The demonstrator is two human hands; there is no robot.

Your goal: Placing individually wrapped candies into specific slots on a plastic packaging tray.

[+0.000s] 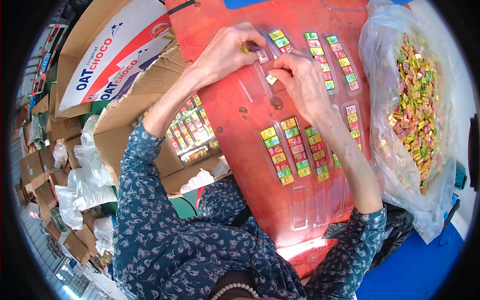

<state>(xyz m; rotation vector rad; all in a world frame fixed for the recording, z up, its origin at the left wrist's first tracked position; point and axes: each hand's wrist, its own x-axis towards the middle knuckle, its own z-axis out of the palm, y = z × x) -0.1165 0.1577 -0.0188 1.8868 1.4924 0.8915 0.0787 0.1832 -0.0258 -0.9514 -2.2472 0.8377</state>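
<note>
Lettered carton (117, 52); wrapped pieces (277, 156), print seemingly illegible.

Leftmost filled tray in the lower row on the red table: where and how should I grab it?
Probably across its long edges at mid-length, from above left: the leftmost tray is narrow and lies flat, bare red table on its left, another filled tray close on its right.
</note>
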